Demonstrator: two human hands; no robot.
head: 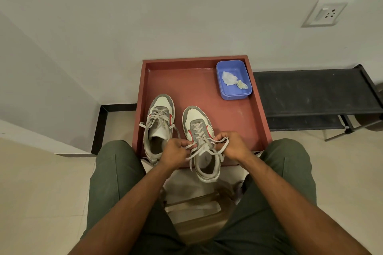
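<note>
A person is sitting over a red tray [255, 114] holding two grey-and-white shoes. The left hand [173, 154] and right hand [233, 147] are each pinching a lace [219, 147] of the right shoe [202, 143], fingers curled. The left shoe [159, 124] is lying just beside it. A blue tub [226, 95] is sitting in the far corner.

Olive-green trousers [112, 182], creased at the knees, at 5 and 7 o'clock; forearms [134, 203], left hand [174, 152] and right hand [232, 147] bare.
</note>
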